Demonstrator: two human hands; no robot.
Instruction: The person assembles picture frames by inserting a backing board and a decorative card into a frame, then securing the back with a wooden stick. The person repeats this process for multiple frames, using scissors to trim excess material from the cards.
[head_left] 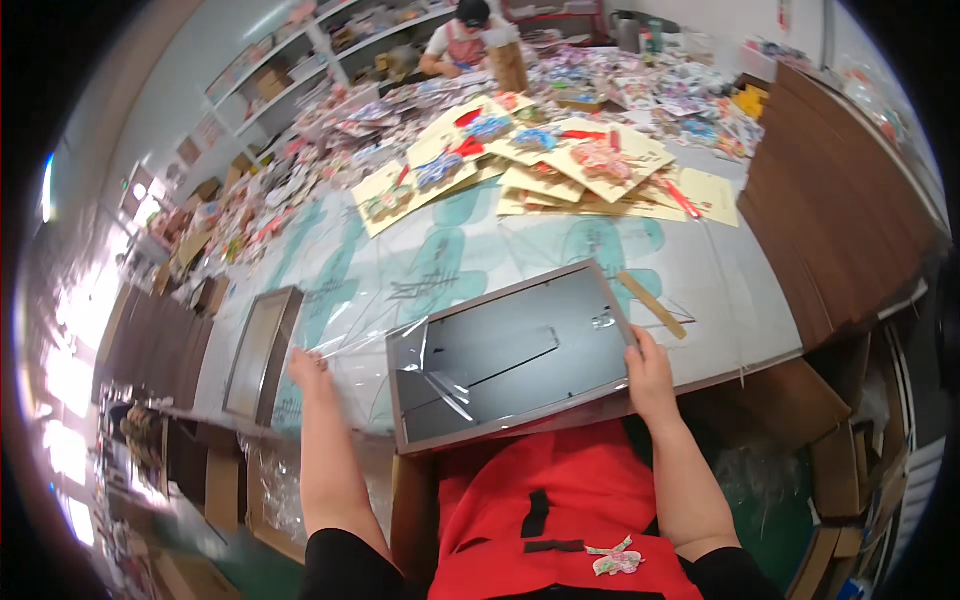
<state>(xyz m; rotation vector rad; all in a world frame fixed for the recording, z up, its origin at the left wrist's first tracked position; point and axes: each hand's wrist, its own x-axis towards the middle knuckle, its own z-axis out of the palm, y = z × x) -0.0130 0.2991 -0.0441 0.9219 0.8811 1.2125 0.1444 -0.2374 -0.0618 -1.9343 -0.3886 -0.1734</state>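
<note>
The person's right grip (651,375) is clamped on the right-hand rim of a grey-brown rectangular box frame (510,355), so nearly all of the frame stretches away to the left of those fingers. Over on the left, the left grip (310,368) is pinched together on clear plastic film (368,343), drawn out from the frame's left end and well apart from its rim. The frame sits at the near edge of the surface (735,310); I can't tell whether it touches. A second, narrower-looking frame (262,355) lies just left of the left grip.
</note>
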